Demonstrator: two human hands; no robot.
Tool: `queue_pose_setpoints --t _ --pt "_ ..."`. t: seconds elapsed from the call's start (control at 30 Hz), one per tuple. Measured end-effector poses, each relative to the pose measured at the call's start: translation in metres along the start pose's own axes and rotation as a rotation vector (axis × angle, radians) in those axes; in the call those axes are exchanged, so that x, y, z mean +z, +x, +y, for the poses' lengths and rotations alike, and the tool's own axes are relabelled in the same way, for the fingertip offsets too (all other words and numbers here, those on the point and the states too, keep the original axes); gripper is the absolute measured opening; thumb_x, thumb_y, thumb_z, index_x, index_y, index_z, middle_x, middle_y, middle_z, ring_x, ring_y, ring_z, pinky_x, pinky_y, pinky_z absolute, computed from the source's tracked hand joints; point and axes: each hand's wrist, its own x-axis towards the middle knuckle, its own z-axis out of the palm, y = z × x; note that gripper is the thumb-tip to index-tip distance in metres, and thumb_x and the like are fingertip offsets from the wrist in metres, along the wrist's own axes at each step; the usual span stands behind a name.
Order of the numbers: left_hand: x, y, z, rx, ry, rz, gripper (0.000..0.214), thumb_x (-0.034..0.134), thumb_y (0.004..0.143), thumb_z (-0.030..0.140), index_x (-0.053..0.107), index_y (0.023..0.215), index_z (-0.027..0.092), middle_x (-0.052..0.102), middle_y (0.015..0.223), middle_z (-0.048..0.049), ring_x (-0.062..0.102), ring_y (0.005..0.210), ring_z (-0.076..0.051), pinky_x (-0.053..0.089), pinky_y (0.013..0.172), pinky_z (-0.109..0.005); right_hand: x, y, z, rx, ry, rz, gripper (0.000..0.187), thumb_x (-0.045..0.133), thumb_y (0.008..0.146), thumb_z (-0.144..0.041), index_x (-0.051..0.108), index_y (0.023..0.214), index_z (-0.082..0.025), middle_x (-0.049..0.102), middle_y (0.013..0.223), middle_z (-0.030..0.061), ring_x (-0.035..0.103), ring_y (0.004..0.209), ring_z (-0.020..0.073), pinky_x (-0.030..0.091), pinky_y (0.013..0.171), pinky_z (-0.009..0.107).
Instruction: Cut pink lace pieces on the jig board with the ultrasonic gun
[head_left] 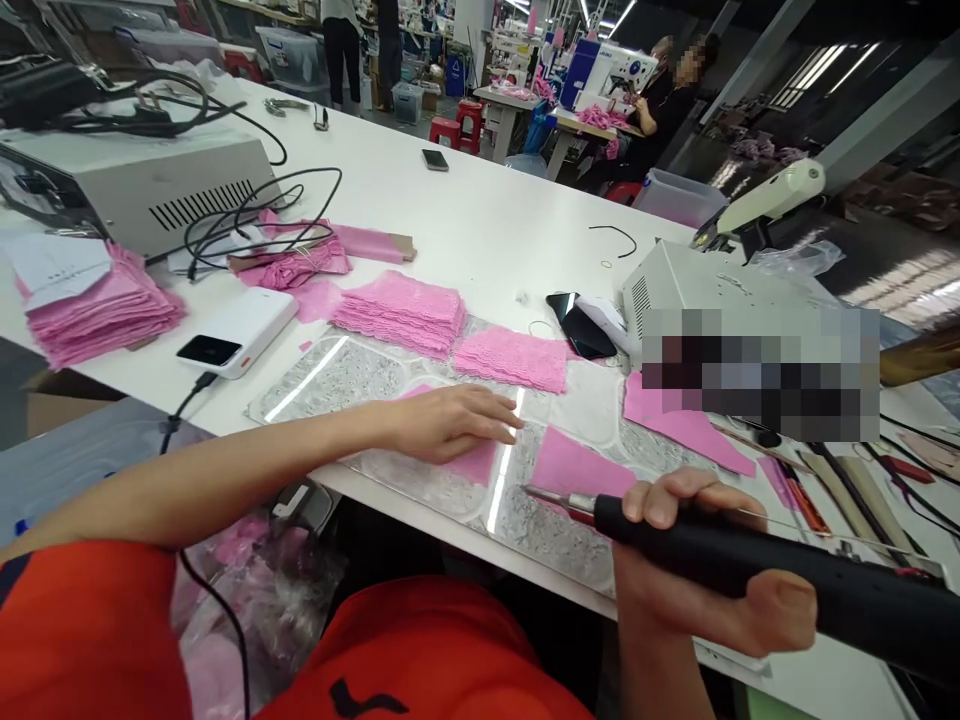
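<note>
My left hand [454,418] lies flat, palm down, with its fingers stretched out over a pink fabric piece [474,464] on a clear, scratched plastic cutting board [442,498]. My right hand [697,570] is wrapped round a thick black handheld cutter [675,535], whose pointed metal tip aims left. The tip is over the board, close to the lower left edge of another pink fabric piece [574,463]; whether it touches cannot be made out. Behind my hands sit a taller stack of pink pieces [401,310] and a lower stack of pink pieces [510,358].
A white power bank [238,332] with a cable stands left, beside a pink stack [105,310] under paper. Grey machine boxes [165,185] flank the table. A dark phone [581,325] leans at the back. Pens and tools [806,500] lie right. Others work at sewing machines [611,75].
</note>
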Motion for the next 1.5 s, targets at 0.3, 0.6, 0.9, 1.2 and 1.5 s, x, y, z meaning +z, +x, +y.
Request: queue_pose_setpoints --t 0.3,0.6,0.9,1.2,1.5 --pt "0.013 -0.06 0.013 -0.079 0.1 -0.075 0.038 0.05 0.098 0.027 0.056 0.135 0.02 0.05 0.145 -0.0103 0.035 0.143 -0.026 0.014 0.122 -0.05 0.024 -0.008 0.013 0.042 0.004 -0.065 0.036 0.054 0.074 -0.05 0.066 0.089 -0.019 0.056 0.08 0.0015 0.049 0.051 0.0093 0.044 0.044 0.028" --pt "0.016 -0.061 0.011 -0.071 0.108 -0.048 0.034 0.05 0.098 0.031 0.061 0.129 0.022 0.054 0.142 -0.0082 0.038 0.141 -0.026 0.007 0.122 -0.049 0.03 -0.011 0.016 0.048 -0.019 -0.132 0.036 0.052 0.076 -0.049 0.066 0.091 -0.019 0.056 0.081 0.0018 0.051 0.052 0.0099 0.045 0.046 0.029" --pt "0.018 -0.062 0.011 -0.048 0.125 -0.002 0.032 0.051 0.098 0.03 0.063 0.126 0.021 0.055 0.141 -0.01 0.041 0.139 -0.026 0.011 0.122 -0.048 0.031 -0.008 0.016 0.045 -0.06 -0.128 0.037 0.052 0.075 -0.051 0.065 0.089 -0.02 0.055 0.079 0.0013 0.05 0.051 0.0099 0.045 0.045 0.029" --pt "0.019 -0.063 0.011 -0.046 0.158 -0.005 0.032 0.049 0.098 0.03 0.062 0.125 0.017 0.053 0.143 -0.0105 0.036 0.142 -0.026 0.01 0.122 -0.046 0.032 -0.009 0.016 0.054 -0.03 -0.144 0.036 0.053 0.075 -0.049 0.066 0.09 -0.019 0.056 0.081 0.0014 0.051 0.053 0.01 0.046 0.046 0.029" --pt "0.02 -0.064 0.01 -0.049 0.153 0.004 0.031 0.051 0.098 0.03 0.064 0.123 0.018 0.053 0.143 -0.0097 0.035 0.143 -0.027 0.011 0.122 -0.047 0.032 -0.01 0.018 0.057 -0.006 -0.169 0.035 0.053 0.076 -0.047 0.066 0.092 -0.018 0.057 0.081 0.0015 0.053 0.054 0.0103 0.046 0.047 0.029"
